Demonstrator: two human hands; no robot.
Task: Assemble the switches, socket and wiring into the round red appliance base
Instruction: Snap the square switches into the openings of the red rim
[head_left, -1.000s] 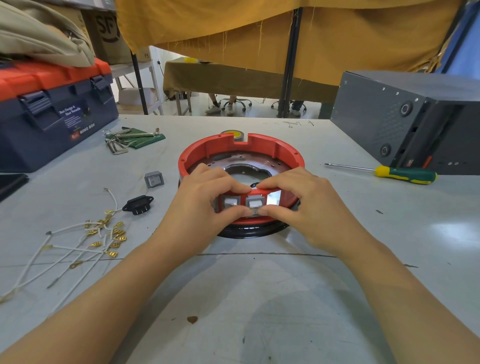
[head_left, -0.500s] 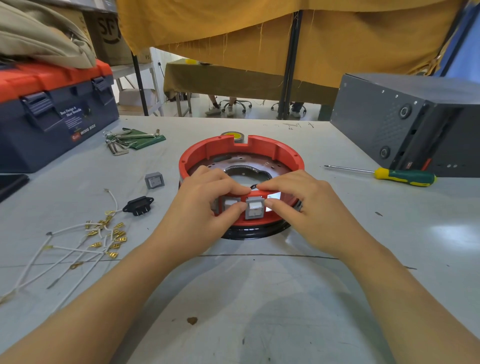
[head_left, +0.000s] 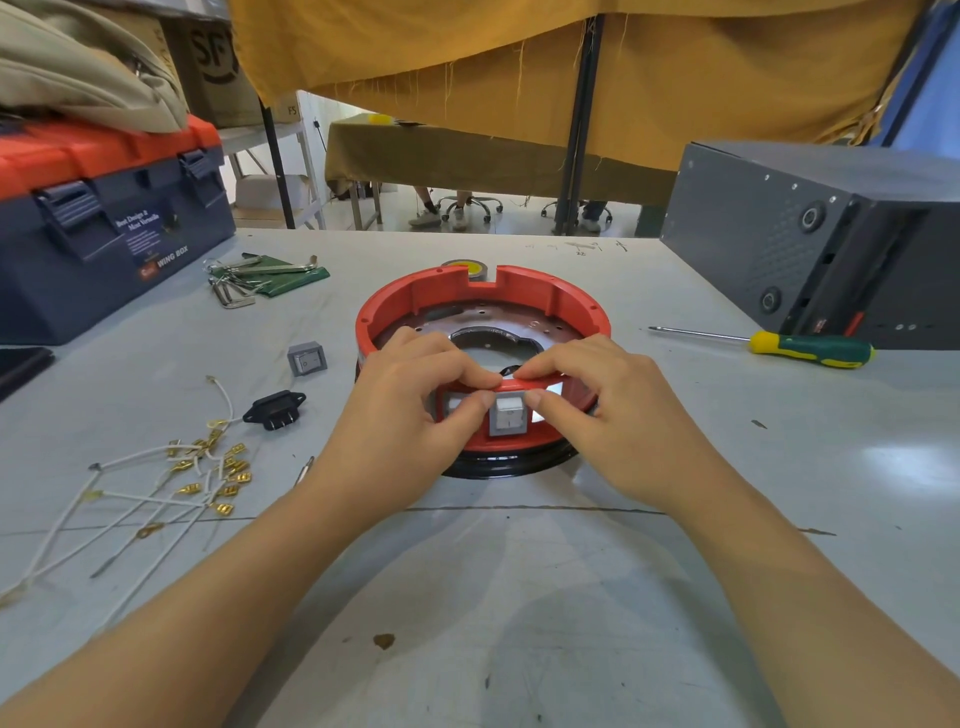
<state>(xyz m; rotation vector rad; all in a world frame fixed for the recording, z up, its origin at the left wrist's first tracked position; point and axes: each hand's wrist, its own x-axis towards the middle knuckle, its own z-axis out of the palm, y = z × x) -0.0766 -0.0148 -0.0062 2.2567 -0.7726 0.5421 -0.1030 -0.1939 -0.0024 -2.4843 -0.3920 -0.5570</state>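
The round red base (head_left: 415, 299) sits on a black ring at the table's middle. Two grey rocker switches sit in its near wall: the left switch (head_left: 453, 404) is mostly hidden under my left thumb, and the middle switch (head_left: 508, 417) stands out from the wall. The slot to its right is open. My left hand (head_left: 410, 405) pinches the near wall, thumb tip against the middle switch. My right hand (head_left: 618, 410) pinches that switch's upper right corner, forefinger on the rim. A loose switch (head_left: 306, 358), a black socket (head_left: 275, 410) and white wires (head_left: 202, 473) lie to the left.
A blue and orange toolbox (head_left: 104, 223) stands at the far left, with hex keys (head_left: 249, 280) beside it. At the right are a grey metal box (head_left: 810, 234) and a green and yellow screwdriver (head_left: 810, 349). A tape roll (head_left: 465, 266) lies behind the base.
The middle switch sat level with the wall a second ago; now it sits lower and sticks out. My right thumb moved from under it to its upper right corner.
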